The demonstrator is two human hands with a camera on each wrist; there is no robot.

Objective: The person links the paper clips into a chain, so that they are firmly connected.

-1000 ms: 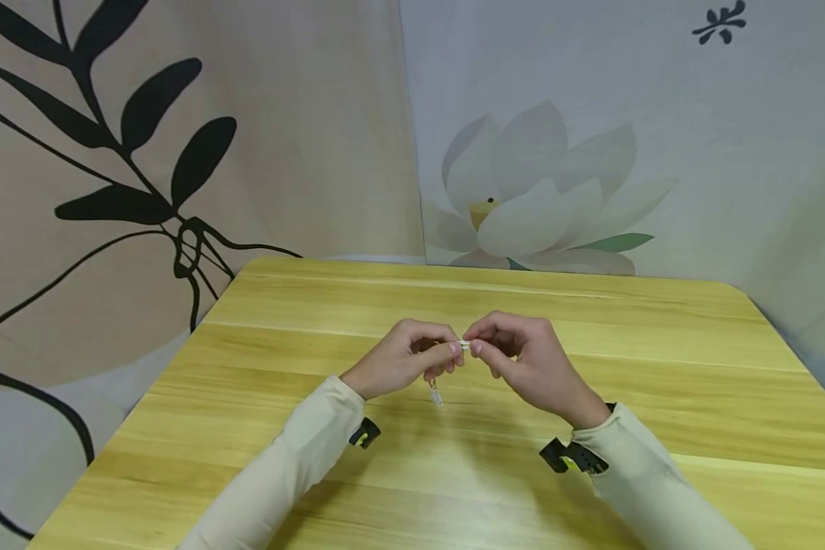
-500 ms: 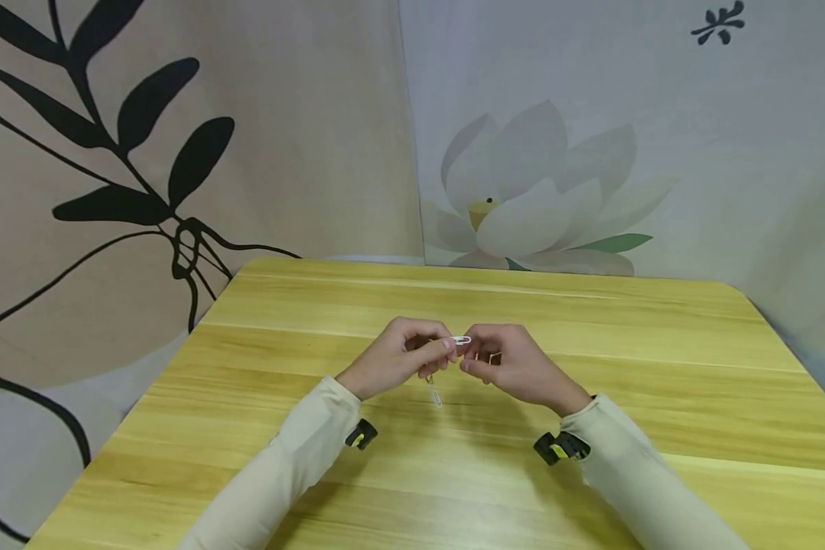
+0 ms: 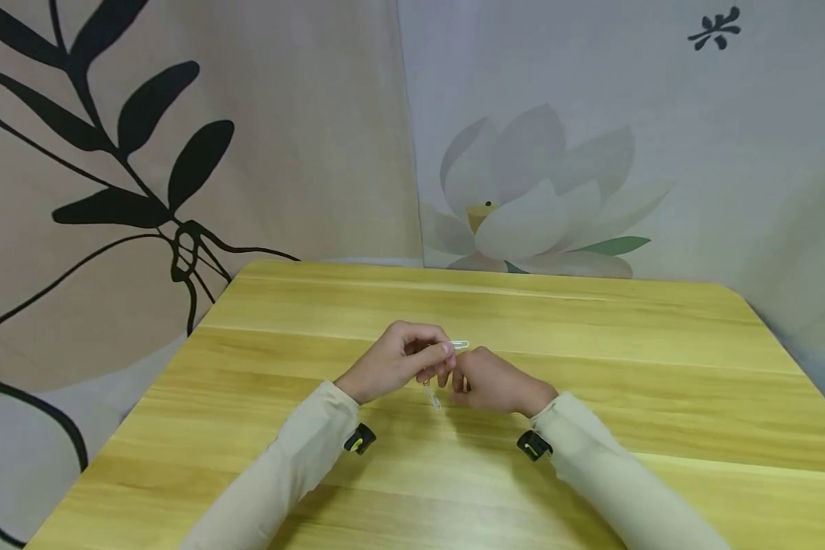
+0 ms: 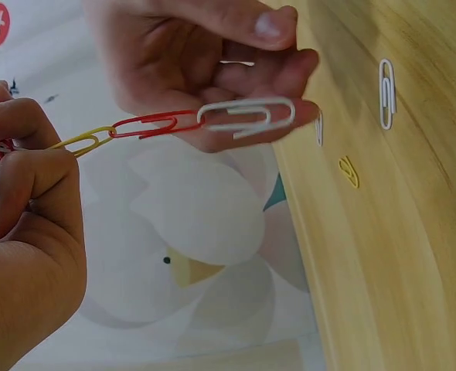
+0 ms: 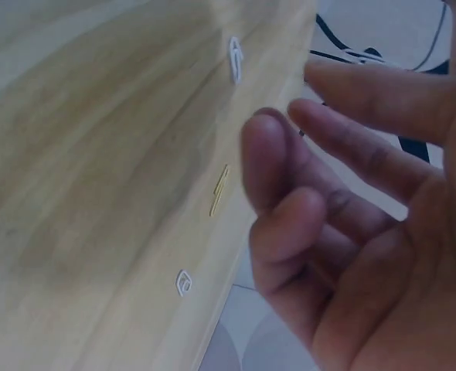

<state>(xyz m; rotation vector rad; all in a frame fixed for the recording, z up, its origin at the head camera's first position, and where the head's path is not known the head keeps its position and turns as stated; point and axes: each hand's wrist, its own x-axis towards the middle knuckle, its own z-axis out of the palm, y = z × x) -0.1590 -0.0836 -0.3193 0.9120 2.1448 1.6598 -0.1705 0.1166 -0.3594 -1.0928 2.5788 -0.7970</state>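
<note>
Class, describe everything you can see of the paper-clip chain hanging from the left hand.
The coloured wire paper-clip chain shows three links, seemingly plastic-coated: a yellow clip nearest the left hand, a red clip next and a white clip at the loose end. That hand holds the chain's upper end, hiding part of the yellow clip and anything joined beyond. The chain hangs above the yellowish wooden table. The right hand is close beside; whether it touches is unclear.

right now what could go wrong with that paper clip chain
The protruding white clip could slip from the left hand, which only pinches one end. The dangling chain might snag on the nearby right hand. The loose yellow clip on the table lies near the edge and could be knocked off.
</note>
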